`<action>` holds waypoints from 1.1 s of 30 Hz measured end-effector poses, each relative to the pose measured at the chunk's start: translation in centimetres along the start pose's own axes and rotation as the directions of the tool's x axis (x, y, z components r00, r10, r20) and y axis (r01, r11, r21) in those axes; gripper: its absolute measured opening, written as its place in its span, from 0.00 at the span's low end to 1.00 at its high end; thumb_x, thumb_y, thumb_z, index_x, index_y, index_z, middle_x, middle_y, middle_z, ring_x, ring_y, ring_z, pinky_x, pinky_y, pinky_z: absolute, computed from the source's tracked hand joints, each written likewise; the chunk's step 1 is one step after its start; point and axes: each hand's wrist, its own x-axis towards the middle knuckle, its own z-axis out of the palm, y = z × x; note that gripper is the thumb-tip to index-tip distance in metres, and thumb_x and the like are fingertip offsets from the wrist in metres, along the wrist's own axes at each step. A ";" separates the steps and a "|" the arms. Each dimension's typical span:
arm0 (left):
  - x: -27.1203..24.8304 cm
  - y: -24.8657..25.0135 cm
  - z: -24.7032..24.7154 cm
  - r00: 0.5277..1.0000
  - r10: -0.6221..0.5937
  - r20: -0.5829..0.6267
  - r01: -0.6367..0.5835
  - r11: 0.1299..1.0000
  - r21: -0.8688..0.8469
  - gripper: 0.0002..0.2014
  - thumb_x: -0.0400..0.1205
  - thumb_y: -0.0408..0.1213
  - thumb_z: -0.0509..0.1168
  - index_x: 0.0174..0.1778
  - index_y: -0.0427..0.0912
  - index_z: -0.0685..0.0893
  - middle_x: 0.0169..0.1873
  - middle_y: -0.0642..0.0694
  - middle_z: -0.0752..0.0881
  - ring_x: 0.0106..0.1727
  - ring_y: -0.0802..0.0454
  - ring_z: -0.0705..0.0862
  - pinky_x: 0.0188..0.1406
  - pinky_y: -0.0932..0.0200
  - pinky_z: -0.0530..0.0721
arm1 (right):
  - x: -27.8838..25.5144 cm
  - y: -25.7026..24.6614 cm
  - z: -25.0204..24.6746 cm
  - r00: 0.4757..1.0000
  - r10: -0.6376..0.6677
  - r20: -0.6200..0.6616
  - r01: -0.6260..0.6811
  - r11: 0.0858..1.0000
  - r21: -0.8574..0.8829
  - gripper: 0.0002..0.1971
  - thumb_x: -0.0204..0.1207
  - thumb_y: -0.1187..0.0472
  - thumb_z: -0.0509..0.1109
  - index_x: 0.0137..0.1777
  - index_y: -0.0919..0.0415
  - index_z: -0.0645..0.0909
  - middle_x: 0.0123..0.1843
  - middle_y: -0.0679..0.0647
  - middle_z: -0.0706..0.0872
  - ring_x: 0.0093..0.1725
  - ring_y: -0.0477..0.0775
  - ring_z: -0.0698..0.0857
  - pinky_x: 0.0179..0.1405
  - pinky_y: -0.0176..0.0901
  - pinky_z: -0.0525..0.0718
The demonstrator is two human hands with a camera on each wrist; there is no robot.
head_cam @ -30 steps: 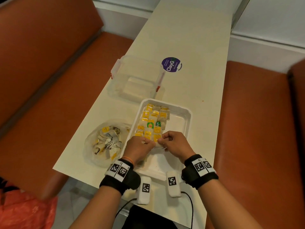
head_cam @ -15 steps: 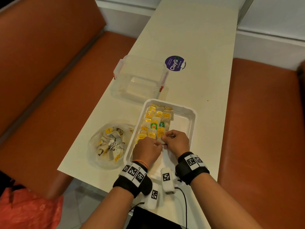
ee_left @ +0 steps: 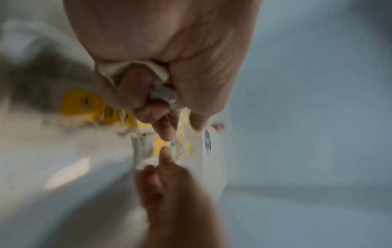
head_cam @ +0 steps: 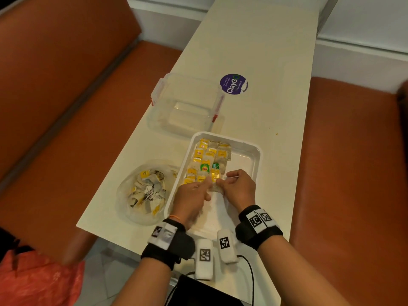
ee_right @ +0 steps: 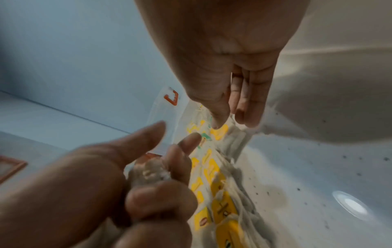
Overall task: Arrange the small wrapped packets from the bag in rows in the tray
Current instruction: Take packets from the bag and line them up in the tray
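The left hand point(head_cam: 191, 198) curls its lower fingers point(ee_right: 161, 198) round a wad of spare packets point(ee_right: 148, 172), forefinger and thumb reaching forward. The right hand point(head_cam: 239, 188) pinches thumb against fingertips on one pale packet point(head_cam: 215, 188) lying just below both sets of fingertips. By my reading, this packet is being seated at the near end of the rows point(head_cam: 208, 161), which run lengthwise away from the fingers along the tray point(head_cam: 257, 155). Its own long axis I cannot tell. Next it needs squaring against its neighbours. Beyond the left knuckles lies the bag point(head_cam: 144, 191).
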 end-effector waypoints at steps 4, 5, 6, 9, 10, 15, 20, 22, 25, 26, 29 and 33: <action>-0.6 -0.2 -2.0 0.910 -0.128 0.393 0.370 0.678 -0.635 0.41 0.81 0.73 0.60 0.75 0.40 0.85 0.43 0.43 0.88 0.22 0.56 0.77 0.12 0.67 0.60 | -2.6 -2.3 -2.3 0.976 -0.189 0.106 0.187 0.982 0.023 0.08 0.75 0.51 0.83 0.49 0.45 0.88 0.44 0.44 0.92 0.42 0.46 0.91 0.48 0.45 0.91; -0.8 -0.4 -2.4 0.891 -0.091 0.445 0.394 0.642 -0.658 0.44 0.81 0.74 0.57 0.78 0.40 0.83 0.45 0.42 0.88 0.22 0.55 0.78 0.11 0.67 0.59 | -3.5 -3.1 -3.1 0.955 -0.246 0.163 0.249 0.969 0.005 0.06 0.76 0.50 0.82 0.48 0.44 0.89 0.45 0.41 0.92 0.42 0.42 0.89 0.47 0.39 0.89; -1.0 -0.5 -2.6 0.878 -0.056 0.475 0.396 0.643 -0.656 0.46 0.81 0.76 0.53 0.80 0.40 0.82 0.46 0.41 0.89 0.23 0.55 0.80 0.12 0.67 0.58 | -4.5 -4.0 -3.8 0.925 -0.298 0.234 0.312 0.950 -0.022 0.04 0.76 0.49 0.82 0.48 0.43 0.90 0.45 0.38 0.92 0.43 0.40 0.88 0.46 0.34 0.86; -2.4 -0.3 -3.1 0.856 0.006 0.517 0.372 0.687 -0.624 0.51 0.80 0.81 0.46 0.79 0.41 0.83 0.39 0.45 0.88 0.25 0.55 0.81 0.13 0.65 0.55 | -6.5 -5.5 -4.7 0.826 -0.356 0.438 0.467 0.866 -0.178 0.07 0.74 0.44 0.81 0.51 0.38 0.92 0.48 0.36 0.90 0.45 0.37 0.87 0.44 0.31 0.82; -2.8 -0.3 -3.2 0.861 0.001 0.509 0.362 0.702 -0.613 0.52 0.80 0.81 0.45 0.78 0.40 0.84 0.36 0.44 0.87 0.26 0.54 0.82 0.13 0.65 0.56 | -6.9 -5.6 -4.7 0.802 -0.360 0.477 0.511 0.827 -0.233 0.09 0.74 0.44 0.81 0.54 0.36 0.92 0.49 0.36 0.90 0.44 0.35 0.86 0.43 0.30 0.79; -4.7 0.2 -3.0 0.874 -0.003 0.486 0.304 0.784 -0.542 0.52 0.78 0.82 0.45 0.75 0.41 0.85 0.44 0.39 0.90 0.26 0.48 0.85 0.16 0.62 0.50 | -7.6 -5.0 -3.8 0.757 -0.335 0.561 0.555 0.782 -0.283 0.16 0.75 0.47 0.80 0.62 0.40 0.89 0.52 0.36 0.91 0.46 0.31 0.83 0.46 0.27 0.75; -5.4 -0.4 -2.9 0.883 -0.028 0.468 0.303 0.796 -0.524 0.51 0.77 0.83 0.46 0.75 0.45 0.86 0.39 0.44 0.86 0.28 0.51 0.82 0.19 0.61 0.49 | -7.8 -4.5 -4.0 0.761 -0.347 0.548 0.530 0.820 -0.217 0.13 0.72 0.52 0.84 0.56 0.40 0.92 0.44 0.37 0.91 0.47 0.40 0.86 0.51 0.40 0.84; -5.6 -0.7 -2.9 0.893 -0.034 0.449 0.284 0.816 -0.503 0.48 0.80 0.81 0.45 0.74 0.47 0.88 0.38 0.45 0.84 0.29 0.53 0.79 0.18 0.61 0.49 | -7.6 -4.5 -4.4 0.742 -0.391 0.545 0.565 0.802 -0.193 0.10 0.72 0.51 0.84 0.53 0.39 0.93 0.43 0.37 0.91 0.46 0.40 0.85 0.49 0.38 0.83; -5.6 -1.2 -3.1 0.891 -0.042 0.453 0.300 0.803 -0.515 0.35 0.87 0.69 0.55 0.74 0.45 0.87 0.42 0.46 0.88 0.28 0.56 0.77 0.14 0.65 0.52 | -7.4 -4.8 -5.3 0.703 -0.502 0.504 0.644 0.749 -0.153 0.07 0.72 0.53 0.84 0.47 0.38 0.94 0.46 0.37 0.90 0.49 0.41 0.84 0.49 0.37 0.81; -5.7 -1.4 -3.2 0.887 -0.044 0.459 0.315 0.786 -0.533 0.31 0.87 0.63 0.61 0.74 0.44 0.87 0.43 0.44 0.89 0.27 0.57 0.77 0.13 0.66 0.55 | -7.3 -5.0 -5.6 0.684 -0.537 0.494 0.668 0.733 -0.128 0.08 0.71 0.55 0.85 0.46 0.39 0.94 0.47 0.37 0.89 0.50 0.42 0.83 0.48 0.35 0.80; -6.0 -1.7 -3.5 0.897 -0.030 0.441 0.295 0.784 -0.546 0.23 0.84 0.49 0.69 0.70 0.39 0.88 0.43 0.44 0.88 0.27 0.58 0.75 0.12 0.69 0.59 | -7.1 -5.1 -6.2 0.670 -0.575 0.470 0.670 0.741 -0.049 0.10 0.69 0.61 0.86 0.44 0.43 0.95 0.48 0.41 0.87 0.49 0.45 0.84 0.47 0.36 0.81; -6.4 -1.5 -3.4 0.931 0.007 0.364 0.185 0.853 -0.489 0.15 0.79 0.42 0.74 0.57 0.37 0.87 0.46 0.45 0.90 0.28 0.59 0.74 0.14 0.69 0.57 | -6.4 -4.4 -6.4 0.704 -0.549 0.451 0.615 0.788 0.000 0.12 0.70 0.68 0.84 0.43 0.47 0.95 0.45 0.42 0.88 0.46 0.47 0.86 0.47 0.35 0.82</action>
